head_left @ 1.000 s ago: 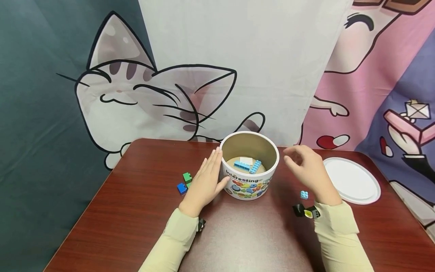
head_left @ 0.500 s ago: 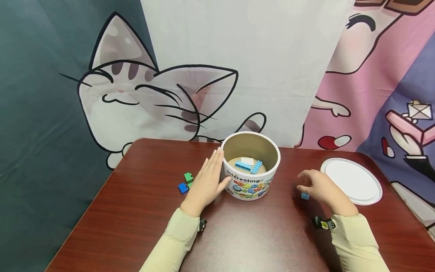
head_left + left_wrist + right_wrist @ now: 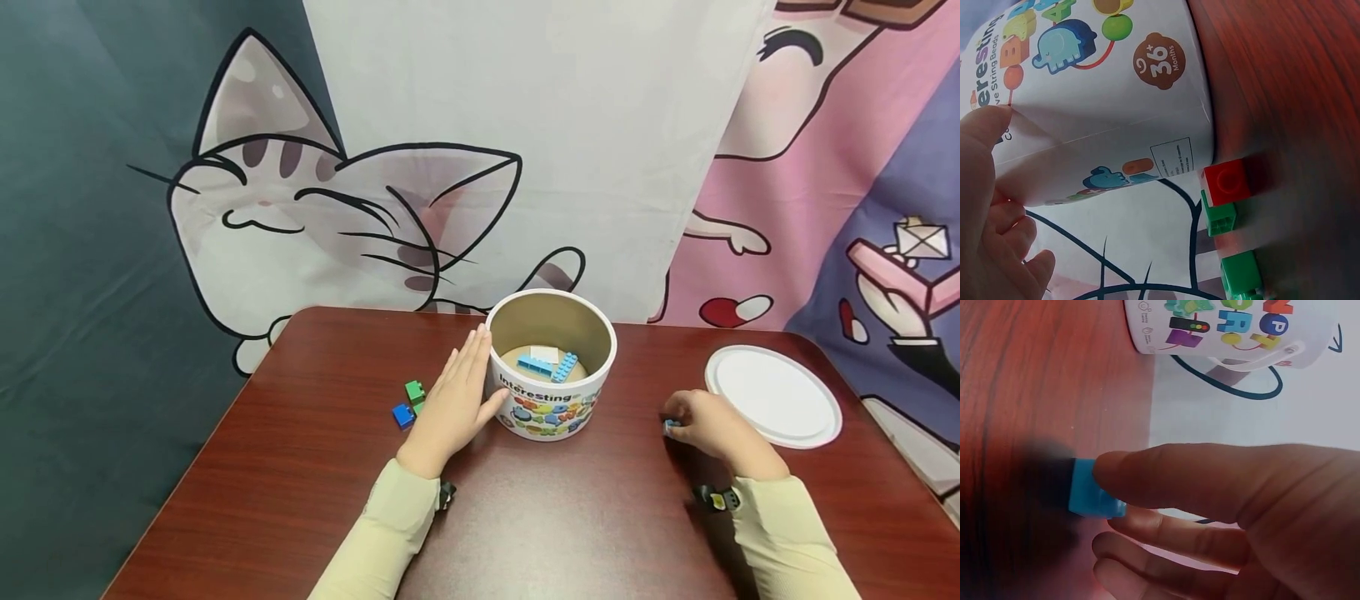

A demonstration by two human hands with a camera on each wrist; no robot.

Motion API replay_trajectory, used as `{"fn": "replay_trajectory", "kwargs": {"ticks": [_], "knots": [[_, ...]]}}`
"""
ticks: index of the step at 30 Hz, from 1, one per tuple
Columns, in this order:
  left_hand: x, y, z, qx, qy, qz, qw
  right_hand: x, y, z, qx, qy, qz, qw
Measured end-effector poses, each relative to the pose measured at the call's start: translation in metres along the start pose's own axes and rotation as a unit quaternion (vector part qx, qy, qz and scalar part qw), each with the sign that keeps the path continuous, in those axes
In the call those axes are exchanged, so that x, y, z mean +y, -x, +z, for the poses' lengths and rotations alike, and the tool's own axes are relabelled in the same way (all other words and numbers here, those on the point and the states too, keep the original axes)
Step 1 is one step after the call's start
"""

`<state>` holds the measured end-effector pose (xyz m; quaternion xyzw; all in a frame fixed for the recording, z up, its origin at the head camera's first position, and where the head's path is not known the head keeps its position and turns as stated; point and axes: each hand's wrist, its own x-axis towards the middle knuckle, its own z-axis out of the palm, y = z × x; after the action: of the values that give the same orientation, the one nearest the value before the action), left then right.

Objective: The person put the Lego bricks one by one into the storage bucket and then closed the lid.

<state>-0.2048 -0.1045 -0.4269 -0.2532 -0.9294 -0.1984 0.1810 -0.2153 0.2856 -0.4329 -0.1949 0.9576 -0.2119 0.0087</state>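
One table (image 3: pixel 570 517): right hand (image 3: pixel 716 427) seemingly pinches one blue brick (image 3: pixel 1086 494).

Glossy wood-grain table (image 3: pixel 570 525); smooth plastic light-blue brick (image 3: pixel 1087 494).

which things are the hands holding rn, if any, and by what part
The right hand pinches a blue brick by its upper part. The left hand holds nothing; it rests against the side of the bucket.
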Motion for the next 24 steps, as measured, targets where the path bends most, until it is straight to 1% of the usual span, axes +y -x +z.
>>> {"fn": "replay_trajectory", "kwargs": {"ticks": [6, 12, 18, 24], "knots": [[0.0004, -0.0006, -0.0003, -0.002, 0.004, -0.004, 1.0000, 0.0008, -0.0013, 0.0011, -0.010, 0.000, 0.008, 0.9999], [0.0014, -0.0007, -0.0015, -0.008, 0.000, -0.009, 0.9999, 0.0004, -0.0021, 0.0027, -0.005, 0.002, 0.010, 0.9999], [0.0025, -0.0010, -0.0021, -0.008, 0.001, -0.011, 0.9999, -0.0010, -0.0026, 0.0025, 0.002, 0.008, 0.006, 0.9999], [0.0023, -0.0005, -0.0016, -0.008, -0.001, -0.013, 0.9999, -0.0071, -0.0067, 0.0003, 0.009, 0.004, -0.009, 0.9999]]}}
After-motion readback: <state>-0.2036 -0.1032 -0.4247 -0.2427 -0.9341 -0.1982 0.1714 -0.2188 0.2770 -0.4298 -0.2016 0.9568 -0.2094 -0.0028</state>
